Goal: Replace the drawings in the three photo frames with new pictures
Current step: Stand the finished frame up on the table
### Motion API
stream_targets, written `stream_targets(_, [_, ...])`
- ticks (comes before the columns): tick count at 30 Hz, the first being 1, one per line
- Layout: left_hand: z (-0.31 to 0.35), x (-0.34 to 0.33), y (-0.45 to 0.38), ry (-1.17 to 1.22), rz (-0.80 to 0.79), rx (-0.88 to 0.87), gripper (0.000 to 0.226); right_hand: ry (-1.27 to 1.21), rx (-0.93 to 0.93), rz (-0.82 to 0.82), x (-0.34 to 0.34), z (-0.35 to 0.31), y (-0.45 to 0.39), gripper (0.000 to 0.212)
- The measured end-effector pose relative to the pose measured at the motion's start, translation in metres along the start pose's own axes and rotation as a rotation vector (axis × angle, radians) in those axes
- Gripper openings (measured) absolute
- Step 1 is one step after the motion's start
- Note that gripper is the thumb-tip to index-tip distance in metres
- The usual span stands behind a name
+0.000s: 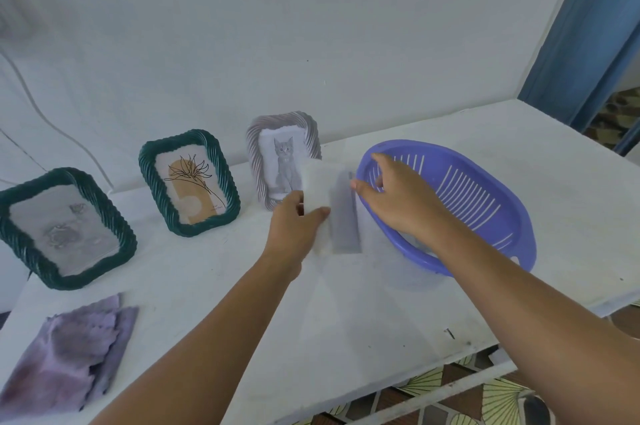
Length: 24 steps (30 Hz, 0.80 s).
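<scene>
so the left hand (298, 223) is pinching a pale sheet (320, 192) held upright, long axis up-down, just left of the purple basket (512, 216), while the right hand (401, 196) hangs loose-fingered over the basket's near rim, closer to it, frames further left.

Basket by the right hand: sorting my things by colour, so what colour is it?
Purple, with slotted sides; the basket shows clearly in the head view.

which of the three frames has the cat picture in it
The grey frame, rightmost of the three, beside the purple basket. The other two frames are dark green, and neither shows a cat.
</scene>
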State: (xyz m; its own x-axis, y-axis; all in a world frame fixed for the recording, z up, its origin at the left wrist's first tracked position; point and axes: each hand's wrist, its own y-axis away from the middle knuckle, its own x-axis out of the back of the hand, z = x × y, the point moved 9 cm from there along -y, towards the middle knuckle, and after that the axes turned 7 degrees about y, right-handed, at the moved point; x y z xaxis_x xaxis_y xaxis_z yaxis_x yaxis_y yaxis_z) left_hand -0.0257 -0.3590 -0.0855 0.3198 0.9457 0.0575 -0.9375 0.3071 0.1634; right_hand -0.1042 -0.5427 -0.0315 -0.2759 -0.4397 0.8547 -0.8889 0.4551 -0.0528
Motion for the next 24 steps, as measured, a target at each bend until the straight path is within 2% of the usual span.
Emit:
stream_targets(2, [0.018,0.008,0.004,-0.027,0.027,-0.095,0.014,-0.089,0.037,0.064,0.012,-0.018,0.005,0.056])
stream_targets(4, [0.036,0.011,0.009,-0.082,0.043,-0.209,0.011,-0.198,0.054,0.014,0.013,-0.035,0.009,0.049])
stream_targets(7, [0.059,0.003,0.022,-0.163,0.015,-0.362,0.004,-0.375,0.022,-0.124,0.005,-0.051,0.011,0.058])
stream_targets(9, [0.070,-0.005,0.032,-0.200,-0.032,-0.461,0.010,-0.457,-0.001,-0.160,0.000,-0.054,0.010,0.058])
stream_targets(14, [0.076,-0.020,0.043,-0.307,-0.167,-0.637,0.020,-0.547,-0.046,-0.065,0.001,-0.042,-0.001,0.030])
stream_targets(17, [0.072,-0.018,0.043,-0.329,-0.226,-0.649,0.030,-0.593,-0.089,-0.010,0.006,-0.028,-0.007,0.041])
stream_targets(20, [0.075,0.001,0.035,-0.337,-0.067,-0.627,0.028,-0.696,-0.157,-0.047,0.005,-0.014,-0.010,0.037])
stream_targets(22, [0.071,0.013,0.019,-0.343,0.022,-0.481,0.035,-0.686,-0.160,-0.111,0.000,-0.008,-0.012,0.031])
stream_targets(24, [0.063,0.011,0.004,-0.284,-0.049,-0.300,0.032,-0.651,-0.150,-0.153,-0.002,-0.006,-0.012,0.026])
